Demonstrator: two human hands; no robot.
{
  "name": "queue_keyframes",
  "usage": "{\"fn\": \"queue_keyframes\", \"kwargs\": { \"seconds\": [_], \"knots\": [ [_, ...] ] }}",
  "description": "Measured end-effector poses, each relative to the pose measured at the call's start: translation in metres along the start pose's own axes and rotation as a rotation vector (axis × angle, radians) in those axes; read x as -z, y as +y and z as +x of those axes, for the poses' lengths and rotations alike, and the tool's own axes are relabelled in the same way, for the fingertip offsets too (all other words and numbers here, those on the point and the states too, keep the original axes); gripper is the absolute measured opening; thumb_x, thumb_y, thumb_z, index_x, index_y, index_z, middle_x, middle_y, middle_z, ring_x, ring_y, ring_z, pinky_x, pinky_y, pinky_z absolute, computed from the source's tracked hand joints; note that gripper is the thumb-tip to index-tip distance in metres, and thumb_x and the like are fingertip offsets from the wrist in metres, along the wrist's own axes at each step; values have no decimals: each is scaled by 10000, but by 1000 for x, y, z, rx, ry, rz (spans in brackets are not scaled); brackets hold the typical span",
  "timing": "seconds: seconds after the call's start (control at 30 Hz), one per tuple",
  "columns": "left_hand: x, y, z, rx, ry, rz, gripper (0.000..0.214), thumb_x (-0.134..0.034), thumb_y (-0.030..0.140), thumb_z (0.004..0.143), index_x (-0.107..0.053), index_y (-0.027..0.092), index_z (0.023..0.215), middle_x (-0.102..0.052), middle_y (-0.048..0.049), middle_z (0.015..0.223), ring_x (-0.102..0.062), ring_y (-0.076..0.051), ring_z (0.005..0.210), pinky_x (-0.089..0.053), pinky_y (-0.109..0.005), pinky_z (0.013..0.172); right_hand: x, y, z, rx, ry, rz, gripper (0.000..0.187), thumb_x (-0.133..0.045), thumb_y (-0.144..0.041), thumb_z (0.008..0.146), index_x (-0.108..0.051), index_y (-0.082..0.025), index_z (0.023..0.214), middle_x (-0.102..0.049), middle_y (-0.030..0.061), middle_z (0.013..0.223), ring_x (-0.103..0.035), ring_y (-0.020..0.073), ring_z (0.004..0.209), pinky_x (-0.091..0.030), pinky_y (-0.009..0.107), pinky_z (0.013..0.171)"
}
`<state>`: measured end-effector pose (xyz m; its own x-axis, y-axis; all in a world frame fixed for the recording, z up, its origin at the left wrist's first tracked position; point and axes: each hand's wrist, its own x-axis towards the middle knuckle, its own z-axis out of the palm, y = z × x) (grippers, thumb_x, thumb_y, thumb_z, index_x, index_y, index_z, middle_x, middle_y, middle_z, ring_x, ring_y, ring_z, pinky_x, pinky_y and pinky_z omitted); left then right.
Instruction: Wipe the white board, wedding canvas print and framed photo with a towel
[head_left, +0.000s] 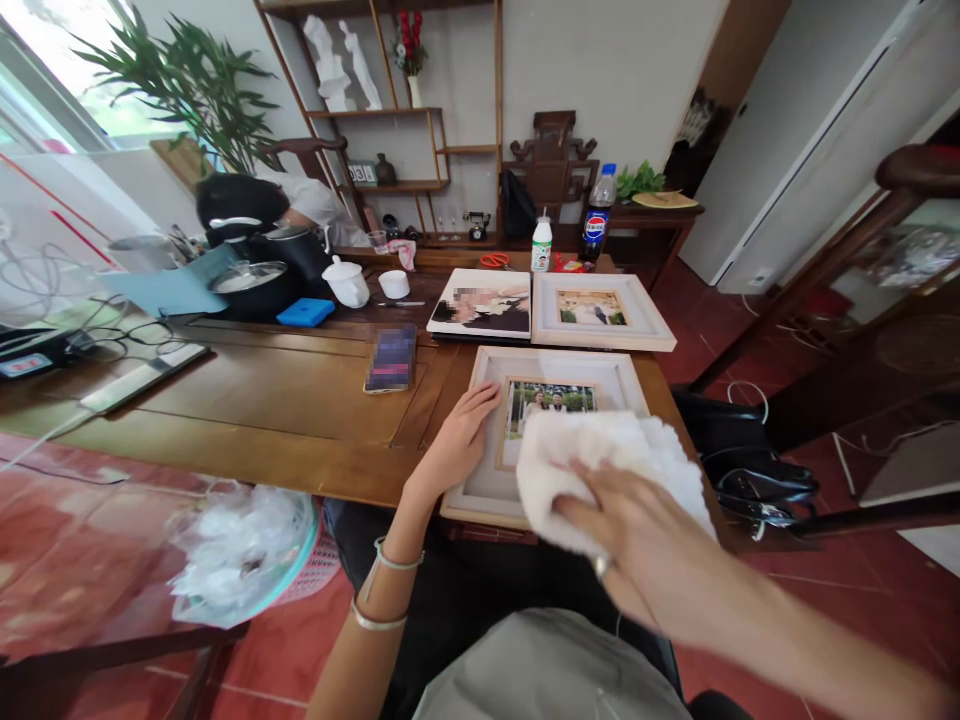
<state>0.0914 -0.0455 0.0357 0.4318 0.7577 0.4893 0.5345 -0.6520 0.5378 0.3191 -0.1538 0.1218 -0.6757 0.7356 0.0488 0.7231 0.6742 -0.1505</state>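
A light wooden picture frame (566, 362) lies flat at the table's near edge, with a photo of two people inside a wide pale mat. My left hand (466, 430) rests on its left border, fingers stretched out over the wood. In my right hand (626, 520), slightly blurred, a fluffy white cloth (637, 440) is gripped. The cloth covers the frame's lower right part and hides a corner of the photo. Behind it lie a second framed photo (652, 315) and, to its left, a photo panel (487, 288) with a blurred picture.
A phone (390, 360) lies left of the frame on the wooden table (322, 440). Farther back stand a cola bottle (598, 215), a small white bottle (541, 242), a white teapot (346, 282) and a blue box (306, 312). A bag-lined bin (247, 550) stands on the floor, left.
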Motion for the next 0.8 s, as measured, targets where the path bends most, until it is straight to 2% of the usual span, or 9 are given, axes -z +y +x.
{"fn": "queue_keyframes", "kwargs": {
  "seconds": [0.1,0.17,0.27,0.43,0.53,0.63,0.7,0.8],
  "knots": [
    [1,-1,0,-21,-7,-10,466,-314,33,858,-506,179,1257,-483,-98,1355,-338,-206,1333,-314,-506,1092,-4,-26,-15,77,34,93,513,-502,-92,585,-618,-252,1058,-421,82,1406,-413,319,1245,-341,525,1005],
    [2,-2,0,-29,-12,-13,461,-315,41,863,-504,182,1259,-479,-95,1360,-336,-206,1334,-313,-504,1094,-11,-20,-12,95,60,83,517,-505,-78,587,-623,-253,1059,-364,69,1445,-335,301,1302,-278,521,1049],
    [2,-2,-1,-29,-16,-11,457,-319,49,866,-500,180,1264,-475,-97,1365,-331,-206,1338,-312,-499,1095,-18,15,7,4,105,-28,562,-478,-25,592,-612,-235,1097,-382,76,1433,-297,261,1326,-223,493,1081],
    [3,-1,-1,-23,-43,7,471,-309,32,858,-485,147,1279,-454,-123,1379,-317,-211,1345,-307,-492,1099,-14,87,47,-120,209,-287,565,-473,-9,626,-586,-192,1148,-416,105,1405,-265,292,1337,-183,543,1074],
    [3,0,0,-21,-40,9,496,-313,15,843,-475,153,1290,-447,-118,1385,-314,-212,1346,-307,-495,1100,-12,105,62,-118,230,-346,564,-475,-15,640,-569,-177,1171,-418,121,1402,-255,303,1339,-181,564,1064],
    [3,1,0,-24,-20,2,528,-329,0,821,-475,183,1295,-455,-102,1381,-324,-215,1342,-311,-509,1094,-12,92,62,-107,169,-315,530,-473,-19,644,-598,-175,1134,-444,131,1380,-303,314,1316,-206,564,1055],
    [2,2,1,-21,-15,2,530,-331,-3,814,-485,180,1287,-465,-106,1372,-327,-218,1339,-315,-510,1092,-8,69,49,-98,102,-250,523,-467,-20,641,-610,-184,1116,-455,134,1371,-340,312,1298,-249,548,1045],
    [2,1,1,-12,-17,8,519,-326,-1,812,-499,162,1274,-468,-115,1368,-322,-220,1341,-314,-502,1095,5,26,15,-50,-4,-109,554,-463,-22,622,-606,-211,1122,-465,135,1363,-366,300,1286,-314,520,1025]
  ]
}}
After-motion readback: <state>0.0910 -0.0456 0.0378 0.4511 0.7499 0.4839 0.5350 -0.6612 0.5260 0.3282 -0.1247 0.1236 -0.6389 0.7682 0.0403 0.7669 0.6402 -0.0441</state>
